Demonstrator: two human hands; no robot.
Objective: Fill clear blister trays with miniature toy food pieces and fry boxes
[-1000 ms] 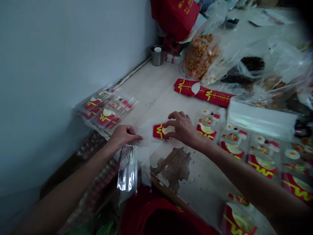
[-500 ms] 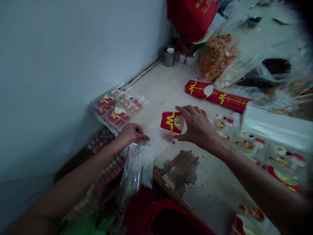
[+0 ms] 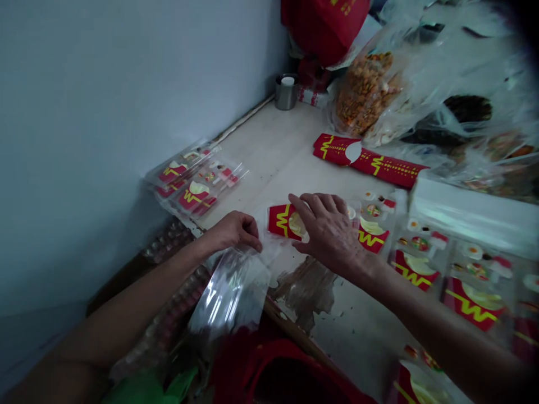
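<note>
Left hand [image 3: 240,231] pinches a clear plastic sleeve [image 3: 231,292] at the bench [image 3: 263,160] edge; right hand [image 3: 330,233] grasps the red W-printed packet [image 3: 278,220] by its right end, near the sleeve; looks like bagging; next move likely calls for aligning packet and sleeve mouth.

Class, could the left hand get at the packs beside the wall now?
Probably yes: nothing visible blocks the left hand from the packs, though it may first need to release the clear plastic.
</note>
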